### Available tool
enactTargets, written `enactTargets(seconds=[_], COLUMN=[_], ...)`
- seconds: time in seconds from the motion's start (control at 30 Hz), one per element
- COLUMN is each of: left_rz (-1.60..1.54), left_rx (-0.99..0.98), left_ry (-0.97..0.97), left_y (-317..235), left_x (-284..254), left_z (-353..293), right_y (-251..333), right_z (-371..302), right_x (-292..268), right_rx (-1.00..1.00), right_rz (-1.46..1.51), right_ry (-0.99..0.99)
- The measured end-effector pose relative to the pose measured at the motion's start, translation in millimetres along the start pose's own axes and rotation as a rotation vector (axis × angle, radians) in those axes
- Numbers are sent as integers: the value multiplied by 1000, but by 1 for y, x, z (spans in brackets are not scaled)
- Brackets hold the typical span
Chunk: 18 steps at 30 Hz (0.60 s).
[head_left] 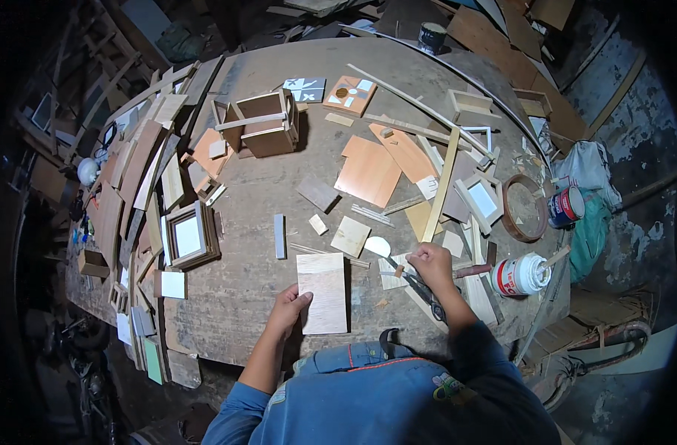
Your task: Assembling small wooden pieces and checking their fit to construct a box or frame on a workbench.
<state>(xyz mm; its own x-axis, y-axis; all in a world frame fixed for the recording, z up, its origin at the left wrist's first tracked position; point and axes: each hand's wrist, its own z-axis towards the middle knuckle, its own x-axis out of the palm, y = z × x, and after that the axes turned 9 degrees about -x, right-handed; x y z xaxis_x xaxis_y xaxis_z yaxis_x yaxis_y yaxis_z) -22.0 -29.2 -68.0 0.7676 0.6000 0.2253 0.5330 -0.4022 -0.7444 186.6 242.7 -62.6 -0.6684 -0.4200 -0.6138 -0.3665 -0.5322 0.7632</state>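
My left hand [287, 309] grips the left edge of a pale rectangular wooden board [323, 294], thumb on its face, near the front of the table. To the right, my right hand [432, 263] is closed with its fingertips pinched together; what they hold, if anything, I cannot make out. Just below its fingers lie a small brown wood piece [399, 271] and a dark hand tool [425, 295] whose kind is unclear. A white round-ended piece [378, 245] sits to the left of that hand. Beyond the board lies a squarish pale wood block [350, 236].
An open white tub [518, 275] with a stick in it stands at the right, near a paint can [566, 207] and a round wooden hoop [524, 208]. Stacked planks [134, 174] line the left edge. A box-like wooden frame [263, 126] stands farther back.
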Motion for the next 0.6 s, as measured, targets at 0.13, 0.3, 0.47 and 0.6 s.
enactTargets(seconds=[0.13, 0.3, 0.47, 0.6], left_rz=[-2, -55, -94, -146], left_rx=[-32, -73, 6, 61], left_ry=[-29, -26, -79, -99], left_y=[2, 14, 17, 23], left_x=[-1, -12, -6, -11], left_z=[0, 6, 4, 7], right_y=[-4, -12, 1, -16], right_z=[-8, 1, 18, 23], right_x=[1, -4, -15, -10], right_rx=[149, 132, -139, -124], right_rz=[50, -31, -426, -482], right_ry=[2, -53, -3, 22])
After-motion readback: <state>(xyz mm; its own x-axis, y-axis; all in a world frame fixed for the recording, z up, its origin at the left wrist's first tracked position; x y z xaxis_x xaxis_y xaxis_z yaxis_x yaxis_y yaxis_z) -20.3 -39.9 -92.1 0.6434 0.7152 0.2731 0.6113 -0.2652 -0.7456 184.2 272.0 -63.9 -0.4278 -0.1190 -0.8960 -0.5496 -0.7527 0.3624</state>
